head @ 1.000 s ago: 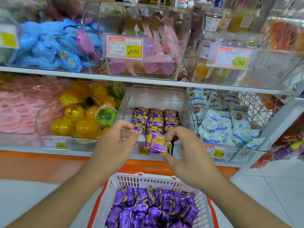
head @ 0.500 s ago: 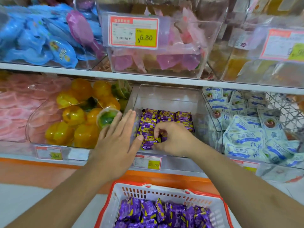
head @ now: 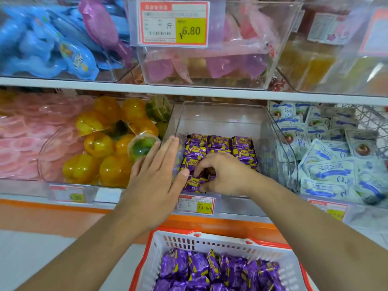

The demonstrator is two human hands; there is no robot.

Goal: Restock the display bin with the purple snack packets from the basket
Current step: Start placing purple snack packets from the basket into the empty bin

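A clear display bin (head: 220, 120) on the lower shelf holds rows of purple snack packets (head: 219, 143). My right hand (head: 222, 175) reaches into the bin's front, and its curled fingers pinch a purple packet (head: 194, 183) at the front left. My left hand (head: 156, 179) lies flat with straight fingers against the bin's left wall. Below, a white basket with an orange rim (head: 210, 240) holds several more loose purple packets (head: 218, 269).
Left of the bin sits a clear tub of yellow and green jelly cups (head: 105, 148). A bin of white-and-blue packets (head: 327, 156) stands on the right. The upper shelf (head: 189, 89) overhangs with blue and pink goods. A price tag (head: 196, 205) hangs below the bin.
My right hand carried the purple packet from in front of the shelf into the bin. My left hand opened flat and moved up beside the bin's left wall. The view came closer.
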